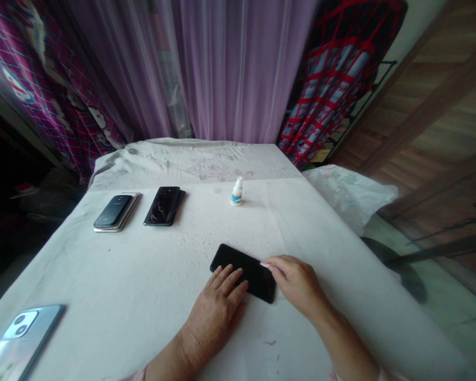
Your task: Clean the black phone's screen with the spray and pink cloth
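A black smartphone (246,267) lies at a slant on the white cloth, its dark glossy face up. My left hand (220,301) rests on its near left edge, the fingers stretched out over the glass. Over the phone's right part, my right hand (295,278) is closed, thumb and forefinger drawn together at the far edge. Something pale shows at those fingertips, too small to tell from a nail. Beyond the phone stands a small white bottle (236,193) with a blue label and a pointed cap, touched by neither hand.
Two stacks of phones lie on the left: a dark phone (113,211) over a lighter one, and a black phone (162,205) over another. A silvery-blue phone (27,338) lies near left. Purple curtains (238,69) hang behind the table; a white plastic bag (349,193) is at right.
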The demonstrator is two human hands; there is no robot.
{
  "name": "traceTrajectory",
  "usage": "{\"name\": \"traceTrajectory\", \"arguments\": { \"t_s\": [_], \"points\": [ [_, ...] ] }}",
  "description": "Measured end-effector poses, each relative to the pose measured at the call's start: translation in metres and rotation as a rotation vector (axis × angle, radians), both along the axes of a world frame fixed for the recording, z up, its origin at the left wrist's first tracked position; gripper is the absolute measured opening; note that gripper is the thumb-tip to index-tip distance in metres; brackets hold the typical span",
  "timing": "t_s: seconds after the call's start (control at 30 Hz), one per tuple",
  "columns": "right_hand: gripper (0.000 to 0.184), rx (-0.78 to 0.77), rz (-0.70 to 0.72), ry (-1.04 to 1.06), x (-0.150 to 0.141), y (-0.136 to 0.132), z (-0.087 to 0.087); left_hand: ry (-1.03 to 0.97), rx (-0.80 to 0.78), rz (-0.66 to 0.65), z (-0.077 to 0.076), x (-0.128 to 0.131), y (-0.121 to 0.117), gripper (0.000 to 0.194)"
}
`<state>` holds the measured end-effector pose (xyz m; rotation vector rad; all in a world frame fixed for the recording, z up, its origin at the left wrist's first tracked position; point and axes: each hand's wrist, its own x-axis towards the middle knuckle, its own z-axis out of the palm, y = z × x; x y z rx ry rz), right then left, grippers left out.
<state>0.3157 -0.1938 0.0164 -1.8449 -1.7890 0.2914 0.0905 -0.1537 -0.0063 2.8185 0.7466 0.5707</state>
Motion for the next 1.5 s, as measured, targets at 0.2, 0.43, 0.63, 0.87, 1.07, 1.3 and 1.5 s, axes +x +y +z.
{"name": "traceTrajectory", "arguments": {
  "t_s": [0.2,0.43,0.63,0.87,1.07,1.3,1.5],
  "points": [
    [0.025,0.013,0.082,-0.053,-0.025,0.034,0.003,-0.001,-0.019,0.0,-0.001,0.0,-0.001,0.034],
    [0.028,-0.028,0.116,0.044,-0.022,0.038,0.005,0.0,-0.046,0.002,0.001,0.001,-0.002,0.034],
    [0.025,-0.072,0.08,0.051,-0.01,0.024,0.006,-0.002,-0.082,0.006,0.001,0.002,-0.002,0.034],
    [0.023,0.017,0.131,0.017,-0.054,0.077,-0.002,0.025,-0.111,0.003,0.004,0.003,-0.003,0.033],
    [0.024,0.022,0.152,0.064,-0.056,0.08,-0.004,0.017,-0.121,0.005,0.007,0.003,-0.003,0.033],
    [0.027,-0.052,0.106,0.069,-0.026,0.043,0.005,-0.011,-0.115,-0.002,0.004,0.004,-0.003,0.032],
    [0.024,0.007,0.157,0.001,-0.057,0.084,0.0,0.019,-0.15,-0.039,0.007,0.001,0.001,0.033]
  ]
}}
